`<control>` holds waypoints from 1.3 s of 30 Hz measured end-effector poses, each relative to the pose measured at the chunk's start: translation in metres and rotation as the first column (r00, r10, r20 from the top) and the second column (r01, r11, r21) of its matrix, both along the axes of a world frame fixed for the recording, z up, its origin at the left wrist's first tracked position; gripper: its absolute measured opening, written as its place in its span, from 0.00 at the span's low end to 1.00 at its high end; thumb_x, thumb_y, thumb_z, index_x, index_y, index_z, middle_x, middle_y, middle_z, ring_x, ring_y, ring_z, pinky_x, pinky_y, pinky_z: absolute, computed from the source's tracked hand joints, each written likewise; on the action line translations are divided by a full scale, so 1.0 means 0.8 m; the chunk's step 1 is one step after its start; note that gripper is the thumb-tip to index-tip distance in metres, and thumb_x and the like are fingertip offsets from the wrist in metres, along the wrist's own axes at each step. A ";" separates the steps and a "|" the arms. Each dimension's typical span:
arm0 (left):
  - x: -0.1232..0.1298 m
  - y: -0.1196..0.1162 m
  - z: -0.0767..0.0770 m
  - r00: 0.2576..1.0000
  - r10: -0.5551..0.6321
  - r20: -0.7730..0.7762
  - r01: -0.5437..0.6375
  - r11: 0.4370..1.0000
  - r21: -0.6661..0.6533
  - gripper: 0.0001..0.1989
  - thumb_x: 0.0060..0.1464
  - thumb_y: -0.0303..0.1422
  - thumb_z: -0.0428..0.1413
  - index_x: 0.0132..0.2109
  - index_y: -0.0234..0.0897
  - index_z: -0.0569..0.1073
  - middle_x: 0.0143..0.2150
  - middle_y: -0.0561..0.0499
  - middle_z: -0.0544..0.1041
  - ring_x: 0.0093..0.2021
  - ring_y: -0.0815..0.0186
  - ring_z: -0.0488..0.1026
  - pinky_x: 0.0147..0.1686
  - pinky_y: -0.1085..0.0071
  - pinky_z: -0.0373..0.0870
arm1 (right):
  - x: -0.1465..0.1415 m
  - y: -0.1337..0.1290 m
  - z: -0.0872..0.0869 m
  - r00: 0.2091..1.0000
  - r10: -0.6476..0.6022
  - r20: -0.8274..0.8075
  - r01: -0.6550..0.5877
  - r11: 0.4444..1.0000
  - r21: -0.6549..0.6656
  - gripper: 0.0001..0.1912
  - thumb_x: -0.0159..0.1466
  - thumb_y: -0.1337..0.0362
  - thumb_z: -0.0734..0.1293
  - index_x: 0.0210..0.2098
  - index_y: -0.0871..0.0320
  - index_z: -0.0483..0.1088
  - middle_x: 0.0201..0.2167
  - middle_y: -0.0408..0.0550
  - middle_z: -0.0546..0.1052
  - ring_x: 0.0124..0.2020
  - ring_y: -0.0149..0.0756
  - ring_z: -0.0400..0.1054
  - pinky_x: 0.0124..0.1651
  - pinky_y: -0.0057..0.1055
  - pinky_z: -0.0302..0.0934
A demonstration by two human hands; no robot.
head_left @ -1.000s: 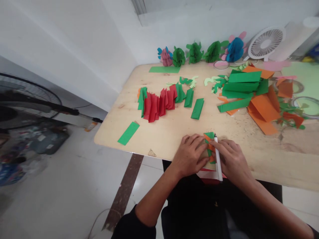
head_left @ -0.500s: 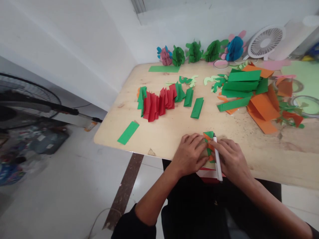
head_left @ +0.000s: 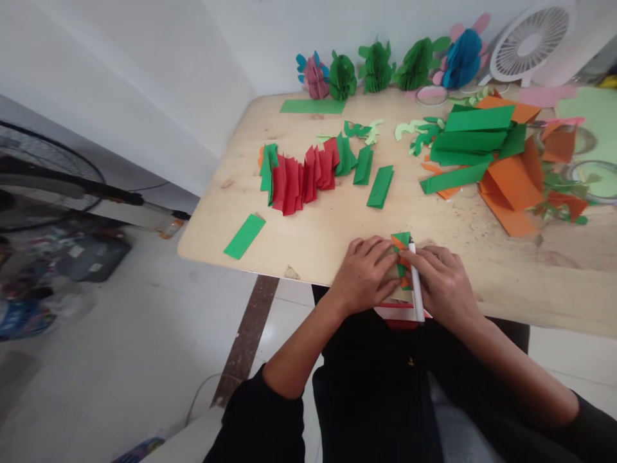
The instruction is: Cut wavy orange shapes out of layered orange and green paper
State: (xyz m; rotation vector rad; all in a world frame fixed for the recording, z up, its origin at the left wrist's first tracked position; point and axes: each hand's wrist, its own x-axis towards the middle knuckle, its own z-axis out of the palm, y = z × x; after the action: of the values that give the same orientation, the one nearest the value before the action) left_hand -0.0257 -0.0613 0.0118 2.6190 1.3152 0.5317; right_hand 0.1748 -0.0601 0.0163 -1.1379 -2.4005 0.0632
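Observation:
A white pen (head_left: 416,286) is held in my right hand (head_left: 447,283), its dark tip at the upper right edge of a green paper strip (head_left: 402,237). On that strip lies an orange paper shape (head_left: 398,244), partly hidden by my fingers. My left hand (head_left: 365,273) rests flat at the left of the strip, fingertips pressing the papers against the table. Behind my hands are folded green papers (head_left: 380,187) and a row of folded red papers (head_left: 304,179) standing on edge. A flat green strip (head_left: 245,236) lies farther left.
To the right is a pile of green papers (head_left: 475,143) and orange papers (head_left: 513,181). Wavy green cutouts (head_left: 357,130) lie mid-table. Along the wall stand several paper figures, one blue (head_left: 461,61), beside a small white fan (head_left: 530,42). The table's edge (head_left: 241,265) runs close by my body.
The camera view has tilted, so the table and hands appear higher in the picture. Both hands keep nearly the same pose around the green strip, and the pen stays at its edge.

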 end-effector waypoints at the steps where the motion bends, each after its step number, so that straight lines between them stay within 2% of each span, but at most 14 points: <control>1: 0.000 0.000 0.000 1.000 -0.001 0.003 0.001 1.000 0.002 0.19 0.61 0.42 0.50 0.54 0.35 0.71 0.61 0.42 0.69 0.62 0.52 0.61 0.58 0.53 0.56 | 0.000 0.000 0.000 1.000 0.002 -0.001 -0.002 1.000 -0.008 0.17 0.64 0.70 0.62 0.53 0.58 0.67 0.45 0.53 0.78 0.48 0.46 0.66 0.44 0.40 0.57; 8: -0.001 0.000 -0.001 1.000 -0.001 0.019 0.001 1.000 -0.009 0.19 0.61 0.41 0.50 0.54 0.36 0.71 0.61 0.43 0.68 0.63 0.53 0.60 0.59 0.54 0.56 | 0.004 0.001 0.001 0.999 0.021 -0.026 -0.023 0.998 -0.061 0.26 0.64 0.70 0.61 0.62 0.54 0.60 0.46 0.53 0.77 0.47 0.47 0.66 0.45 0.41 0.58; 16: -0.001 0.001 0.001 0.999 0.002 0.033 -0.001 1.000 -0.027 0.19 0.60 0.41 0.51 0.54 0.37 0.71 0.61 0.43 0.68 0.63 0.53 0.60 0.59 0.53 0.56 | 0.005 0.002 0.001 0.998 0.026 -0.064 -0.030 0.997 -0.073 0.32 0.64 0.70 0.61 0.66 0.52 0.54 0.45 0.52 0.77 0.47 0.47 0.67 0.46 0.42 0.59; 28: -0.001 0.001 0.002 1.000 -0.001 0.027 0.001 1.000 -0.022 0.19 0.60 0.41 0.50 0.54 0.36 0.71 0.61 0.43 0.68 0.62 0.53 0.60 0.58 0.54 0.56 | 0.004 0.001 0.001 0.997 0.022 -0.072 -0.026 0.998 -0.061 0.31 0.65 0.68 0.61 0.66 0.53 0.54 0.45 0.52 0.78 0.47 0.47 0.67 0.44 0.41 0.58; 39: -0.001 0.001 0.000 0.999 0.000 0.041 0.000 1.000 -0.002 0.20 0.60 0.41 0.51 0.54 0.36 0.71 0.61 0.43 0.68 0.62 0.53 0.61 0.58 0.55 0.56 | 0.002 -0.002 0.002 1.000 0.018 0.016 -0.018 1.000 -0.011 0.28 0.65 0.70 0.61 0.64 0.55 0.57 0.46 0.53 0.77 0.48 0.47 0.66 0.45 0.40 0.57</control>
State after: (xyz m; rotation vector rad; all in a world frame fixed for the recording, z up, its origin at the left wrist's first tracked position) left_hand -0.0267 -0.0607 0.0117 2.5923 1.3028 0.5797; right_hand 0.1762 -0.0619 0.0181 -1.1259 -2.4273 0.0739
